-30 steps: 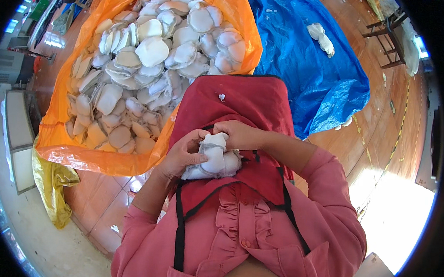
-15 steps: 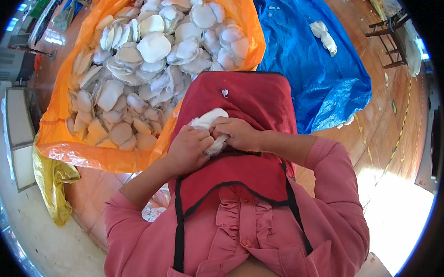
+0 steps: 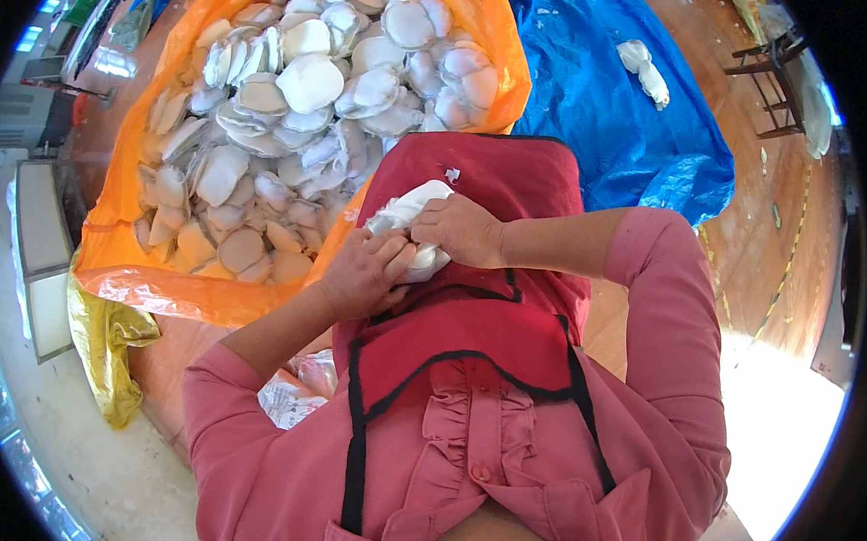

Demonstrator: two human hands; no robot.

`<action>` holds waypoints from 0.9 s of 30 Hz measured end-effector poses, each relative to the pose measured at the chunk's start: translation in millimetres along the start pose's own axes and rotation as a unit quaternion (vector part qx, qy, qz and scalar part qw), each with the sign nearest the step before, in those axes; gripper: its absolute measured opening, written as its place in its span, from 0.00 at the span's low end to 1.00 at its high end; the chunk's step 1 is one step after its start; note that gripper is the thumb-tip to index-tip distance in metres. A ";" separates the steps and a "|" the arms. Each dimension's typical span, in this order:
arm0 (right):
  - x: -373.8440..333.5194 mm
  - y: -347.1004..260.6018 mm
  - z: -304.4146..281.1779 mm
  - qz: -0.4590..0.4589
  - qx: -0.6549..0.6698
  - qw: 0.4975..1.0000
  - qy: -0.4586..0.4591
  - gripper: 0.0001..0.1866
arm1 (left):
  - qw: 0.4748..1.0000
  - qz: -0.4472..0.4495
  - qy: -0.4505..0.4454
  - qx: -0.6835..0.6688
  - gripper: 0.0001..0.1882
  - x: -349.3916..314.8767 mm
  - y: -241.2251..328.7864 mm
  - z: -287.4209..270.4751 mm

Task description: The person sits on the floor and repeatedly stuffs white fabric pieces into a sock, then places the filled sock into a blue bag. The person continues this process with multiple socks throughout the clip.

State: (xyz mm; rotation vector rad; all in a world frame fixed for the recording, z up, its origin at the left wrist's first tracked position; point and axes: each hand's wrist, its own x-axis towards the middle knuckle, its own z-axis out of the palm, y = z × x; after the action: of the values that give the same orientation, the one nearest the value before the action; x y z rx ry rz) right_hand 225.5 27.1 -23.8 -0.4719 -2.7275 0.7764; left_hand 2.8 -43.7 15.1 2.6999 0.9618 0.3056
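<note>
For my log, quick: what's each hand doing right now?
Left hand: closed, holding the white bundle.
Right hand: closed, holding the same white bundle.

Crumpled yellow plastic sack (image 3: pixel 111 353) on floor, L side, nr white panels w/ dark frame (image 3: pixel 47 225). Grey boxy unit (image 3: pixel 16 122) further up L, partly cut by lens rim. Printed plastic bag (image 3: pixel 290 400) on floor, ctr-L, partly hidden. Upper R: dark wooden chair (image 3: pixel 788 83), pale see-thru plastic (image 3: pixel 818 113) beside it. Reddish-brn floor (image 3: pixel 755 207) w/ yellow-blk striped line (image 3: pixel 792 247); v. bright sunlit patch (image 3: pixel 775 430) lower R.
</note>
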 end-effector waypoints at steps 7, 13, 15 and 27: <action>15.2 12.8 17.5 0.087 0.131 0.987 0.038 0.11 | 0.998 0.009 0.068 0.007 0.38 -10.5 -13.7 19.5; 26.4 14.8 0.0 0.200 0.287 0.937 0.009 0.13 | 0.992 -0.045 0.102 -0.057 0.41 -1.6 -16.9 20.7; 25.3 25.4 10.9 0.182 0.299 0.937 0.018 0.13 | 0.990 -0.050 0.119 -0.051 0.41 1.5 -15.2 20.3; -24.0 30.9 -67.0 0.360 0.306 0.823 0.314 0.18 | 0.935 -0.221 0.252 -0.114 0.42 20.9 -41.7 9.5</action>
State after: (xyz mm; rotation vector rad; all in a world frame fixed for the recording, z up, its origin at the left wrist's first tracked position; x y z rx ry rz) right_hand 277.2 73.8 10.4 -1.3324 -1.5272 1.3017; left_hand -3.2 -0.7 -4.5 2.1474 1.5248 0.9716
